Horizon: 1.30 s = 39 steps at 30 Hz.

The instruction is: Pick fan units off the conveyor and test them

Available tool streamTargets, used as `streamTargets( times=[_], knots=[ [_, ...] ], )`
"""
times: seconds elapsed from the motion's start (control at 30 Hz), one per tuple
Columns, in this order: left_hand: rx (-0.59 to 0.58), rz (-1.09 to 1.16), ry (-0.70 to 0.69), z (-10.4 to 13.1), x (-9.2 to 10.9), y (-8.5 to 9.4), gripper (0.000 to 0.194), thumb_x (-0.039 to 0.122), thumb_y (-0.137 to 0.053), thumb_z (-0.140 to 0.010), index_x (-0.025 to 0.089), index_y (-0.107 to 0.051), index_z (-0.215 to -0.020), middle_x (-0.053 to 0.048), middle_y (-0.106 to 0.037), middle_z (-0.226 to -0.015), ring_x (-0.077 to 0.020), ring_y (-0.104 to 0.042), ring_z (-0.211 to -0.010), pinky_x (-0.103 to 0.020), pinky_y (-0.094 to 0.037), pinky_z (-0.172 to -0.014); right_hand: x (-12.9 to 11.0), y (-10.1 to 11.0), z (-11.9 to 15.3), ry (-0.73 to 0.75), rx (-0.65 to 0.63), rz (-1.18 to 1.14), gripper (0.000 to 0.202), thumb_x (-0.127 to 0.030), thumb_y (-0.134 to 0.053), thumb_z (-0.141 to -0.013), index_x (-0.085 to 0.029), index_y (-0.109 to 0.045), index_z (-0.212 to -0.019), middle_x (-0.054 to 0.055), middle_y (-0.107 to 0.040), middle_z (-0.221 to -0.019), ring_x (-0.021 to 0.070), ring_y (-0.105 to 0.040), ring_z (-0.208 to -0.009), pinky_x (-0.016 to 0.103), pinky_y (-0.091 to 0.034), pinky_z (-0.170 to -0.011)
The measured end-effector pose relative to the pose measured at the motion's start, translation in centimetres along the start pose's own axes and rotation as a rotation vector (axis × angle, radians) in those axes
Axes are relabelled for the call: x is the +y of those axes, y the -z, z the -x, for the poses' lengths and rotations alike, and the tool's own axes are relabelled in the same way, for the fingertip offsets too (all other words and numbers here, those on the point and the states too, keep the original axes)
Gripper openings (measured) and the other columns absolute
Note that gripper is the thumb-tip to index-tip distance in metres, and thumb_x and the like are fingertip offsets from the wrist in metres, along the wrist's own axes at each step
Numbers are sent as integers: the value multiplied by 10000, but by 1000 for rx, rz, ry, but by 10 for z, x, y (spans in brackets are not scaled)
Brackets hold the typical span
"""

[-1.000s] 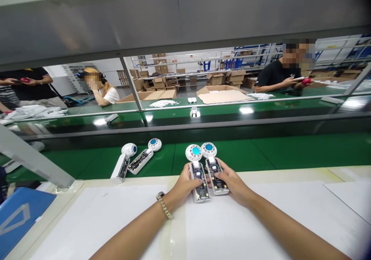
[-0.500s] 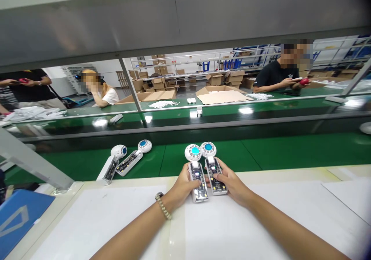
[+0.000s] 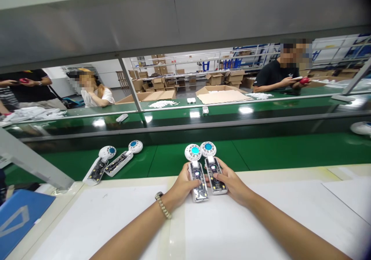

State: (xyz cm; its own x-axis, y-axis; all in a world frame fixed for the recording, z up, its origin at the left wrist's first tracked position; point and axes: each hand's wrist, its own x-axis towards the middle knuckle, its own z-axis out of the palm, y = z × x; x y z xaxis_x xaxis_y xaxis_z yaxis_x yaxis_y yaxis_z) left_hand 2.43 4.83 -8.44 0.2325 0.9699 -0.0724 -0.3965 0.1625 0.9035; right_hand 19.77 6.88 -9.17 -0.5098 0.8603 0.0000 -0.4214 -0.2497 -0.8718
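My left hand (image 3: pixel 184 182) is closed round a white handheld device (image 3: pixel 199 192), its thumb on the clear front that shows a circuit board. The round head of this device has a brightly lit blue disc. A matching device (image 3: pixel 218 188) sits in my right hand (image 3: pixel 232 180), thumb pressed on its clear face; its disc is a darker blue. The two are upright side by side, heads close together, above the near edge of the green belt. Two similar devices, one nearer (image 3: pixel 97 171) and one beside it (image 3: pixel 120 162), lie on the belt at the left.
White sheets (image 3: pixel 95 221) cover the near worktop, and a blue folder (image 3: pixel 23 217) lies at its left. A metal post (image 3: pixel 31 157) rises there. The green conveyor belt (image 3: pixel 266 152) runs across. Beyond are cartons (image 3: pixel 223 96), small white parts (image 3: pixel 164 104) and several co-workers.
The two devices on the near belt have shifted left, and a white one at the far right has come further into view. Small parts on the far belt moved right. My hands stay put.
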Motion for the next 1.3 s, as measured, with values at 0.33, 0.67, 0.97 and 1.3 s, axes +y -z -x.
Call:
streamTargets(
  times=[0.33, 0.67, 0.97, 1.3],
  knots=[
    [-43, 37, 7, -3, -2, 3, 570, 85, -725, -605, 184, -408, -1069, -82, -556, -1011, -240, -570, -943, -374, -455, -821, -1, 0, 1, -4, 21, -7, 586, -223, -616, -755, -294, -333, -1262, 7, -628, -866, 178, -620, -785, 336, -486, -734],
    [-17, 45, 13, -3, -3, 4, 601, 83, -742, -576, 188, -424, -1075, -78, -571, -1005, -231, -579, -926, -375, -454, -834, 0, 0, 1, -19, 37, 5, 625, -269, -651, -722, -316, -344, -1264, 3, -633, -866, 178, -620, -755, 337, -485, -721],
    [-59, 65, 21, -3, -3, 4, 562, 36, -684, -603, 181, -402, -1068, -76, -571, -972, -244, -584, -914, -401, -464, -805, 0, -1, 1, -22, 40, -4, 635, -258, -652, -725, -304, -331, -1271, 11, -639, -856, 183, -627, -756, 340, -485, -713],
    [-44, 67, 32, -2, -1, 1, 565, 42, -696, -582, 181, -407, -1046, -66, -577, -952, -235, -585, -900, -393, -457, -809, 3, 3, 1, -18, 51, -8, 633, -232, -645, -736, -304, -324, -1276, 9, -627, -865, 180, -620, -755, 336, -488, -698]
  ],
)
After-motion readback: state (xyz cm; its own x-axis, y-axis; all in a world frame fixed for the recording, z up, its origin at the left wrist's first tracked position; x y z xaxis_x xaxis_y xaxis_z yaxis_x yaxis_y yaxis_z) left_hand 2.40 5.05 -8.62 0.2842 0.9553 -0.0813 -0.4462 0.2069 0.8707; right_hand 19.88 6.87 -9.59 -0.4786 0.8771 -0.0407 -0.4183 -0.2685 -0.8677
